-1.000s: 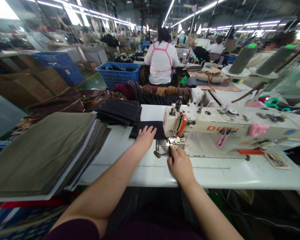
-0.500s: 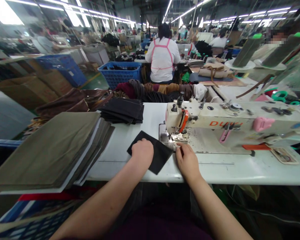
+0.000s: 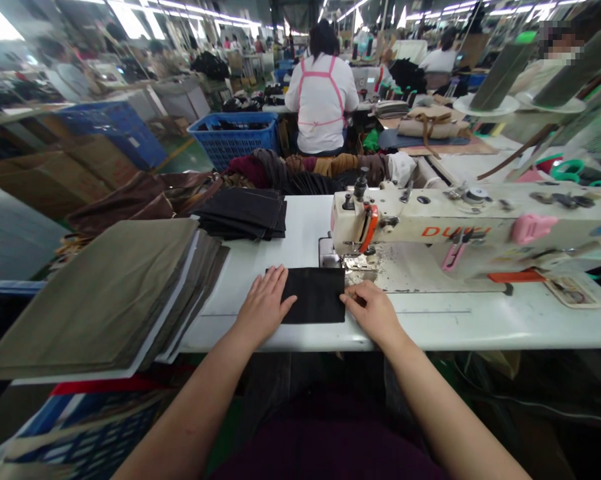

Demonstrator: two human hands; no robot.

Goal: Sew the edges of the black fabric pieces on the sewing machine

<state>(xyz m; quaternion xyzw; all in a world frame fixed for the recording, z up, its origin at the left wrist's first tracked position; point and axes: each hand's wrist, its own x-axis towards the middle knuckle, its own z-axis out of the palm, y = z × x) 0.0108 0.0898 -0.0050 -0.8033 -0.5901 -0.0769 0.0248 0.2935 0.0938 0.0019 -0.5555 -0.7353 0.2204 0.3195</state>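
A black rectangular fabric piece (image 3: 314, 295) lies on the white sewing table, square to its front edge. My left hand (image 3: 264, 303) rests flat over its left end, fingers stretched and thumb apart. At the right edge, my right hand (image 3: 370, 308) pinches the fabric between thumb and fingertips. Just beyond the piece's far right corner is the presser foot (image 3: 355, 262) of a white sewing machine (image 3: 405, 227). The fabric's left edge is partly hidden under my left hand.
A stack of black fabric pieces (image 3: 243, 212) sits at the table's back left. Large olive-grey sheets (image 3: 95, 293) are piled at the left. A blue basket (image 3: 237, 140) stands beyond the table, near a person in a white top (image 3: 321, 100). Thread cones (image 3: 505, 70) stand at right.
The black piece has turned from slanted to straight. My left hand has gone from bunched on top of it to flat at its left end, and my right fingers now meet its right edge.
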